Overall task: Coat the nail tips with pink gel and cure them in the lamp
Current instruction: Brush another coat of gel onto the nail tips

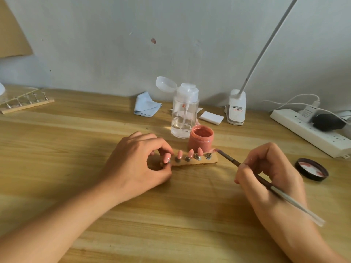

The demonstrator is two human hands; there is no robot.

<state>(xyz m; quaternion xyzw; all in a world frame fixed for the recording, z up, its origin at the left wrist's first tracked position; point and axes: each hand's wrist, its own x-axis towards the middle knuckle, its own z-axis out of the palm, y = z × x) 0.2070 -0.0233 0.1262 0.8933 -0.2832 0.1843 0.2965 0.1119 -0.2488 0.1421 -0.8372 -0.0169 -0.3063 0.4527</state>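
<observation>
Several tips (pixel 190 153) look wet, light and easy to smudge. My left hand (pixel 136 164) pinches the flimsy strip (pixel 199 162) by its end; my right hand (pixel 269 171) grips the brush (pixel 228 157).

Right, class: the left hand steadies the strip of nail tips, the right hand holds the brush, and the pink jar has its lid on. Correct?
No: in the head view the pink jar is open, its lid lying on the table near the right hand. The rest holds.
</observation>
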